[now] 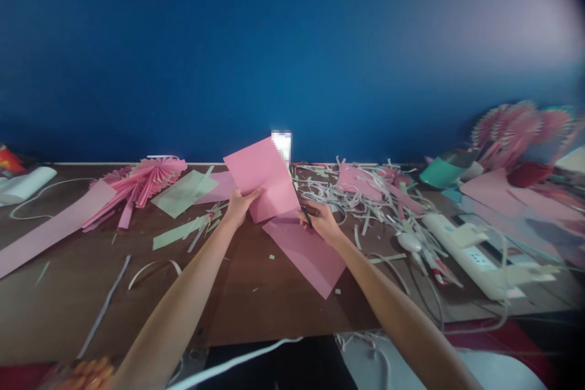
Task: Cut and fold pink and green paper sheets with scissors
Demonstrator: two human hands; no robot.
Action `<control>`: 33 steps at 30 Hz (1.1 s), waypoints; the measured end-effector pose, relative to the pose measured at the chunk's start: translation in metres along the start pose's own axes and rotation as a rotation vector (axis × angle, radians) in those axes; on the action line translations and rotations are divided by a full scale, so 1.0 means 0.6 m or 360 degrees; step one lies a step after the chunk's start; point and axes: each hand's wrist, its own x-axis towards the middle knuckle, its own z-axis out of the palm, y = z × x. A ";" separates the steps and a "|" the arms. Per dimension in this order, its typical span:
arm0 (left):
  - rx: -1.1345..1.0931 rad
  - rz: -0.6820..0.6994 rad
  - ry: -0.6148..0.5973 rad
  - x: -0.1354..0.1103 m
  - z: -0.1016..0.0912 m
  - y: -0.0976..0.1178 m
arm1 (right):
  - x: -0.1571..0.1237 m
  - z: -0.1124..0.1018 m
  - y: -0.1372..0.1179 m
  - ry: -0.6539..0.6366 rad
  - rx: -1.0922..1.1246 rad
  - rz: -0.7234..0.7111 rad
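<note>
A sheet of pink paper [262, 173] is held up over the table, tilted, with my left hand [240, 206] gripping its lower left edge, thumb on top. At the lower right corner of that sheet, my right hand [320, 219] is closed around dark-handled scissors [307, 217]; their blades are mostly hidden. Under my right hand a second pink sheet [311, 253] lies on the brown table, partly covered by the raised one. Left of my left hand are pale green paper pieces [180, 195] and a folded pink paper fan [155, 177].
Tangled white paper strips [365, 186] cover the back right of the table [247, 304]. A white power strip [461, 253] with cables lies at right, near more pink fans [507, 125]. Far left is a white roll [34, 184]. A blue wall [228, 42] rises behind.
</note>
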 end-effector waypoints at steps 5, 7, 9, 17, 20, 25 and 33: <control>0.0010 0.0004 -0.0008 -0.003 0.002 0.001 | 0.000 0.000 -0.003 -0.0020 0.0004 -0.0037; 0.0020 -0.0019 -0.0027 -0.004 0.003 0.002 | 0.001 0.001 -0.003 -0.0023 0.0007 -0.0032; 0.0027 -0.0031 -0.0035 -0.005 0.004 0.003 | 0.001 0.003 -0.002 -0.0031 0.0021 -0.0020; 0.0053 -0.0038 -0.0046 -0.008 0.006 0.007 | 0.001 0.006 0.000 -0.0021 0.0063 -0.0052; 0.0054 -0.0037 -0.0050 -0.007 0.005 0.006 | 0.002 0.007 0.003 -0.0016 0.0046 -0.0073; 0.0052 -0.0025 -0.0065 -0.007 0.003 0.004 | 0.003 0.007 0.007 -0.0028 0.0032 -0.0065; 0.0033 -0.0062 -0.0049 -0.011 0.008 0.010 | -0.002 0.007 -0.003 -0.0018 0.0028 -0.0087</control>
